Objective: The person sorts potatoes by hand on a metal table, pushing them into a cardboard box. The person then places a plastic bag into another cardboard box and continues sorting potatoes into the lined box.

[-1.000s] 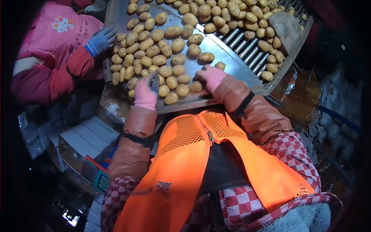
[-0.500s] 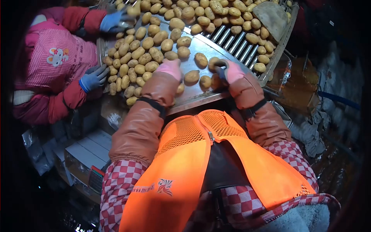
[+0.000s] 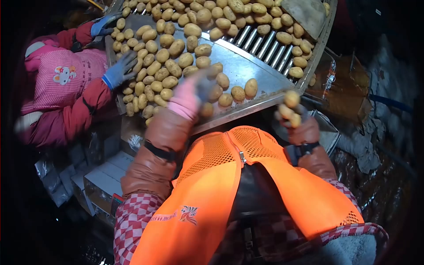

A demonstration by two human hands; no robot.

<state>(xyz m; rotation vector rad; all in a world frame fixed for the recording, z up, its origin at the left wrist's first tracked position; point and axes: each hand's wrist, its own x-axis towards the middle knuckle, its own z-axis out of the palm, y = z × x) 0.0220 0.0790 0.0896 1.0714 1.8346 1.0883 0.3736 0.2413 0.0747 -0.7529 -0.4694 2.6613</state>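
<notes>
My right hand (image 3: 286, 114) is off the front right edge of the metal table (image 3: 260, 88), closed around several potatoes (image 3: 291, 99) that show light against the dark background. Blurred by motion, my left hand (image 3: 194, 90) in a pink glove with a greyish palm reaches over the table among loose potatoes (image 3: 215, 92); whether its fingers grip one cannot be made out. A short line of potatoes (image 3: 238, 93) lies just right of it, near the front rim. Many more potatoes (image 3: 161, 73) cover the left part of the table.
Metal rollers (image 3: 260, 46) run at the back right, with heaped potatoes (image 3: 238, 17) and a flat, dirty sheet (image 3: 304, 17) on top. At the left, a co-worker's blue-gloved hands (image 3: 119, 70) touch the potatoes. Below the table stand boxes (image 3: 106, 176); a cardboard carton (image 3: 340, 88) is at the right.
My right hand has left the table and moved right past its edge, carrying potatoes. My left hand has shifted slightly forward of the rim. The co-worker's nearer hand has moved onto the potatoes.
</notes>
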